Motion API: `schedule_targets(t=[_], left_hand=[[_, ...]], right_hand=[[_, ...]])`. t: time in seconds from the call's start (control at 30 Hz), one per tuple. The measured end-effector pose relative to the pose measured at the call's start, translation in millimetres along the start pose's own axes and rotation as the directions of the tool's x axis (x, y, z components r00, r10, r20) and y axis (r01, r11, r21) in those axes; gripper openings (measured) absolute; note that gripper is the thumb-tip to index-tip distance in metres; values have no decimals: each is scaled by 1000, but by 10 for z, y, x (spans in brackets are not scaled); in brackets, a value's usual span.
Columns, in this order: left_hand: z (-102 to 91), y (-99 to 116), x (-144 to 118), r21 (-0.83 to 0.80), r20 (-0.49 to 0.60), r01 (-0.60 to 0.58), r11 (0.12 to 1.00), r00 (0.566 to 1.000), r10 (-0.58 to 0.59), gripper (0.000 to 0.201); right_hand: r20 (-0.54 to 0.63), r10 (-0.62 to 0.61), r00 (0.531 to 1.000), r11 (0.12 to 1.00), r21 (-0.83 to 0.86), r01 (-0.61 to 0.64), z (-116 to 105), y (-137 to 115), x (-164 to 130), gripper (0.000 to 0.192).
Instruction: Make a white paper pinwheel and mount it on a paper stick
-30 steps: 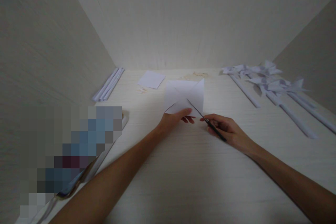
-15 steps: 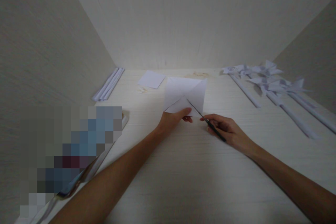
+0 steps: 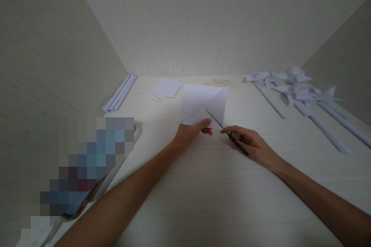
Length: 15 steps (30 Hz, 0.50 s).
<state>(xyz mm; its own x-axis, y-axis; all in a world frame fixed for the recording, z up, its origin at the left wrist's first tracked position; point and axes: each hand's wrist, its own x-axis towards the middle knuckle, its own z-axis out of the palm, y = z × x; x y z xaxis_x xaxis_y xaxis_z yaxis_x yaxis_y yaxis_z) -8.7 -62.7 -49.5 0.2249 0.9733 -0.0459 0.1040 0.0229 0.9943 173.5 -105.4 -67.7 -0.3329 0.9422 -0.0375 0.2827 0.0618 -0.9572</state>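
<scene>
Diagonally creased white paper square (image 3: pixel 203 102), partly cut.

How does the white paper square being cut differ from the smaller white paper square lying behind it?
The creased white paper square is held at its near edge by the left hand, with scissors in the right hand cutting into it; the smaller white paper sheet lies untouched. The creased square looks larger and shows diagonal folds; the smaller sheet looks flat. Both are white and square.

Dim, greyish light; brightest at the far wall's foot, edges darker (a pixelated patch lower left).
</scene>
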Motion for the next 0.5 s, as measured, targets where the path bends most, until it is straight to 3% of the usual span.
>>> schedule_targets(t=[0.5], left_hand=[[-5,-16,15,-5,11,-14,1000,1000,14,26]], right_hand=[[-27,-4,1000,1000,17,4,14,-3,-2,29]])
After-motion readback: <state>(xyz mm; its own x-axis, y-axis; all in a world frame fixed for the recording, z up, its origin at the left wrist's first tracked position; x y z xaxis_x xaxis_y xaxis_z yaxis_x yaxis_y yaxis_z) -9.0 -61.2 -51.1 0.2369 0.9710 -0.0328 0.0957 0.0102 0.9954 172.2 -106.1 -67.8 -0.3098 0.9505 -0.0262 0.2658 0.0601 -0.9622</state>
